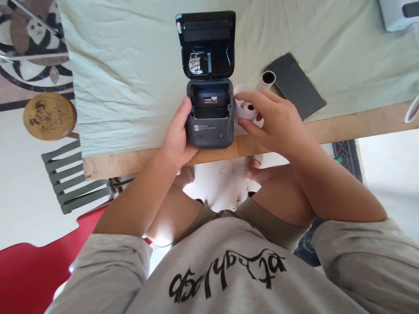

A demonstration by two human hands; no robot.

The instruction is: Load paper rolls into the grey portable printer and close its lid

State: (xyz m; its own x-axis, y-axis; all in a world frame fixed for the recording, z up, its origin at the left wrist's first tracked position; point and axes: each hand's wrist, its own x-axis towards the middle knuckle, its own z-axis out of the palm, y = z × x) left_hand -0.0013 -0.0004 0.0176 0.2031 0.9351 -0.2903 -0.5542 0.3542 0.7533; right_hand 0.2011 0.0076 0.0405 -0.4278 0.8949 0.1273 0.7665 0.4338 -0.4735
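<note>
A dark grey label printer (209, 138) stands at the table's front edge, its black lid (209, 32) flipped up and back. Its roll bay is uncovered, with a small printed sticker inside. My left hand (179, 135) grips the printer's left side, thumb along the upper edge. Just right of the printer, my right hand (278, 122) has thumb and fingers around a white paper roll (245, 112); some fingertips are hidden behind it. Beyond that hand lies a second white roll (263, 82) with a dark core, close to a dark phone-like slab (296, 85).
A pale green cloth (131, 78) covers the wooden table (343, 122). At the far right corner sits a white device (397, 15). A round wooden stool (49, 116), a green slatted seat (77, 179) and a red chair (36, 274) are on the left.
</note>
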